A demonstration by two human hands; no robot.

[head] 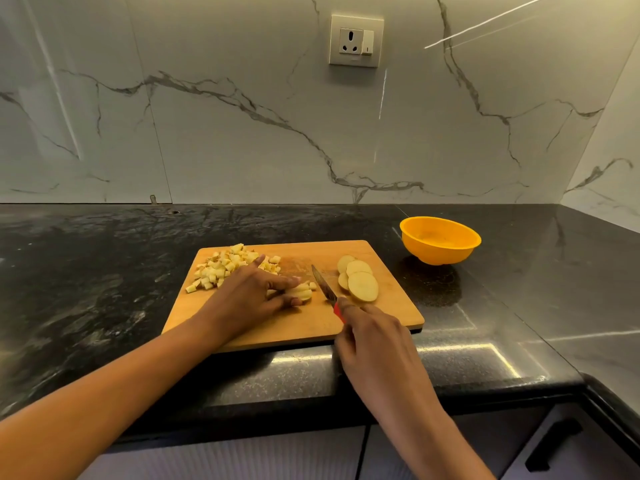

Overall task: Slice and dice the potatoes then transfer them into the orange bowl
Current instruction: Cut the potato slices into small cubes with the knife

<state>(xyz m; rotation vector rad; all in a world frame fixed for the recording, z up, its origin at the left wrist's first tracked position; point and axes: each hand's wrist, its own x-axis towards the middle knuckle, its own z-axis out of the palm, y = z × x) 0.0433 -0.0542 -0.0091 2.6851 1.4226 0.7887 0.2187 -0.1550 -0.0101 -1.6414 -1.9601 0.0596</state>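
Diced potato pile (225,268) at the far-left of the wooden cutting board (311,327). Left hand (256,296) pinches a part-cut potato piece (303,293) mid-board. Knife (323,284) just right of it, its red handle gripped by the right hand (374,337). Potato slices (360,282) overlap beside the blade. Orange bowl (440,242) sits off-board, right.

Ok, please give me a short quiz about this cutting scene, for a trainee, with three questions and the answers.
1. True or false: the bowl already holds potato.
2. Which hand grips the knife? A: left. B: right.
3. Fill in: on the board, the dice lie to the ___ of the slices.
Key: 1 false, it looks empty. 2 B, the right hand. 3 left.
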